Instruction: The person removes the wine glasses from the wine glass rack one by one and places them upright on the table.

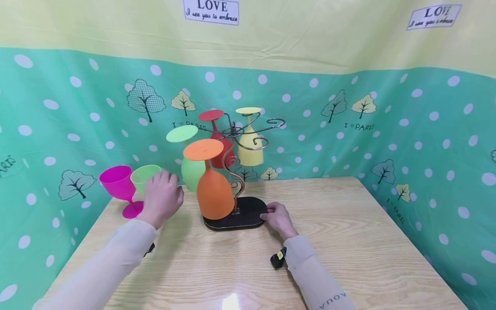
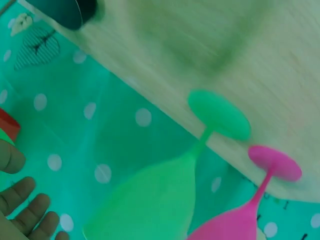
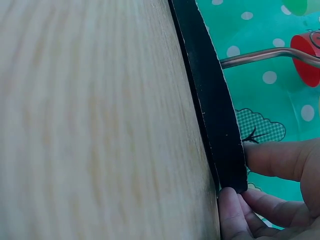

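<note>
My left hand (image 1: 162,196) is in the air left of a wire goblet rack, partly hiding a standing green goblet (image 1: 143,177). Its fingers (image 2: 17,196) are apart and hold nothing in the left wrist view. The green goblet (image 2: 155,195) and a magenta goblet (image 2: 227,220) stand upright on their feet there. At the right end of the rack's black base (image 1: 249,211), my right hand (image 1: 280,218) pinches the edge, the thumb (image 3: 277,159) on top. Orange (image 1: 215,193), light green (image 1: 191,170), red (image 1: 211,115) and yellow (image 1: 251,150) goblets hang upside down from the rack.
Bare curled wire arms (image 1: 276,122) reach out on the rack's right side. The wooden table (image 1: 341,241) backs onto a patterned cloth (image 1: 325,146), which also runs along both sides. The magenta goblet (image 1: 119,185) is near the table's left edge.
</note>
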The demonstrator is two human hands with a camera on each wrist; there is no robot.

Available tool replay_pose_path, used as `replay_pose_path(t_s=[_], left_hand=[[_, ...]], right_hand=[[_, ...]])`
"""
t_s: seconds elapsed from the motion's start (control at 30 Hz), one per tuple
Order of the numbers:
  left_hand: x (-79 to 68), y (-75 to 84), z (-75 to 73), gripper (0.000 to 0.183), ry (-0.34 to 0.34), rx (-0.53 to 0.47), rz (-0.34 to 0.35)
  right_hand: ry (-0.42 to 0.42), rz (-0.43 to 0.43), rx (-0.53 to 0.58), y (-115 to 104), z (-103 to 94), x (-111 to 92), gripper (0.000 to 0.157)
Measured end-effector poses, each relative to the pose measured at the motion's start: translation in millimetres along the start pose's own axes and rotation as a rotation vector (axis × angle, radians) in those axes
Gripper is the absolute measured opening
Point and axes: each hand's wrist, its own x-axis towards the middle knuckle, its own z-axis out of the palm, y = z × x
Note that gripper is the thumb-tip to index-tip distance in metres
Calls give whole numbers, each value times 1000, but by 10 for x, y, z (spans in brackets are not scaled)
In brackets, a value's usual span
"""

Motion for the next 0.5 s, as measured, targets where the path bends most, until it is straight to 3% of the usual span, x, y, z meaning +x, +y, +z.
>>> replay_pose_path(t_s=[0.27, 0.5], left_hand=[[-167, 211, 109, 19, -82, -58, -73], [-253, 345, 217, 21, -101, -102, -78]], right_hand=[[-6, -12, -7, 1, 14, 5, 40], [-10, 10, -5, -10, 11, -5, 42]])
